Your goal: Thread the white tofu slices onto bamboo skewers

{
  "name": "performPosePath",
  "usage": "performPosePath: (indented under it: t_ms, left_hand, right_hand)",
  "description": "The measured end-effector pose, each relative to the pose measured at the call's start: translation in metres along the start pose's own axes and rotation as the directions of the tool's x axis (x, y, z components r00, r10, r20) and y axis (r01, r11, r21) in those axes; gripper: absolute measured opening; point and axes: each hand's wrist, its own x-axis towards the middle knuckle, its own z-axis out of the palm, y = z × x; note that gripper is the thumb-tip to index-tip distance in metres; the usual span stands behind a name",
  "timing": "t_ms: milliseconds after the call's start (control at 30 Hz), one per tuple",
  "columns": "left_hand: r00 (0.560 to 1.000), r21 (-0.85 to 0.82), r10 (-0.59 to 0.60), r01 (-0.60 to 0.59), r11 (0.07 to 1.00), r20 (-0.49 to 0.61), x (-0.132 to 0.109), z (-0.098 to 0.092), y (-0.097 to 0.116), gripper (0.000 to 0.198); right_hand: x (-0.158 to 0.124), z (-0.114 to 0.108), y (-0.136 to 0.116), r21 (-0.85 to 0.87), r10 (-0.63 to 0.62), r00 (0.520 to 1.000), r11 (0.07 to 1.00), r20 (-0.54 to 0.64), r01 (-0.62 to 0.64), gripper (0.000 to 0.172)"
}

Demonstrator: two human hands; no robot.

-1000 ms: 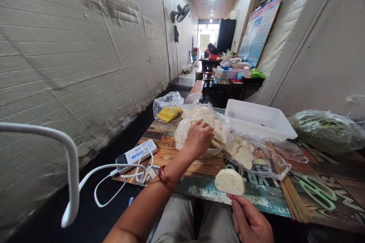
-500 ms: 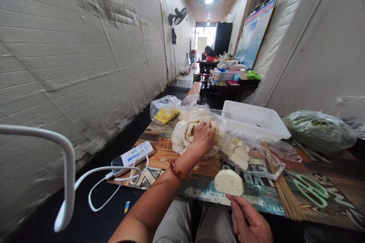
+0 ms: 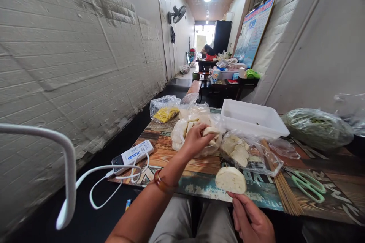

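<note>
A seated person works at a painted wooden table (image 3: 199, 180); the left hand (image 3: 196, 140) is closed on a white slice (image 3: 210, 131), thumb under and fingers over, at the mouth of a clear plastic bag (image 3: 179, 134) of like slices, at about 11 o'clock from the table's near edge; the right hand (image 3: 252, 218) pinches a round slice (image 3: 230, 179) by its lower rim at 6 o'clock, holding it upright just above that edge. The slices look light, soft and doughy, apt to dent or tear under a hard squeeze, their cut faces matt rather than slick; a broad grip across the faces or a gentle pinch at the rim seems the safest hold, and the limp, crinkly bag gives no support. A second bag (image 3: 245, 152) of slices lies at 1 o'clock of the round slice, with a white tray (image 3: 252, 117) behind it at 12; bamboo skewers (image 3: 281, 188) and green scissors (image 3: 309, 186) lie at 3 o'clock. Half a second ago the left hand lay palm-down among the slices; now its wrist has turned and one slice is lifted off the heap; the right hand's slice has barely shifted.
</note>
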Motion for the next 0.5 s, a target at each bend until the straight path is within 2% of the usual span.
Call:
performPosePath:
  t_ms: [67, 133, 200, 267, 333, 500]
  left_hand:
    - [0.992, -0.350, -0.117, 0.124, 0.929, 0.042, -0.018, -0.004, 0.005, 0.025]
    - [0.972, -0.614, -0.203, 0.230, 0.755, 0.114, -0.035, -0.004, 0.008, 0.034]
    - [0.947, -0.760, -0.266, 0.304, 0.575, 0.178, -0.050, -0.002, 0.008, 0.040]
    - [0.921, -0.825, -0.319, 0.353, 0.441, 0.224, -0.062, 0.003, 0.005, 0.042]
    - [0.898, -0.862, -0.369, 0.371, 0.346, 0.238, -0.072, 0.009, 0.003, 0.039]
    - [0.860, -0.894, -0.430, 0.393, 0.213, 0.276, -0.083, 0.018, 0.005, 0.027]
  right_hand:
    - [-0.002, -0.001, -0.004, -0.007, 0.008, 1.000, 1.000, 0.014, -0.008, 0.038]
    - [-0.005, -0.002, -0.007, -0.026, 0.020, 0.999, 0.999, 0.034, -0.019, 0.036]
    - [-0.008, -0.002, -0.010, -0.032, 0.026, 0.998, 0.999, 0.062, -0.024, 0.034]
    - [-0.011, -0.001, -0.010, -0.029, 0.021, 0.995, 0.999, 0.099, -0.018, 0.032]
    - [-0.013, 0.001, -0.008, -0.033, 0.009, 0.989, 0.999, 0.150, -0.005, 0.030]
    - [-0.013, 0.002, 0.004, -0.072, 0.024, 0.954, 0.997, 0.300, -0.002, 0.030]
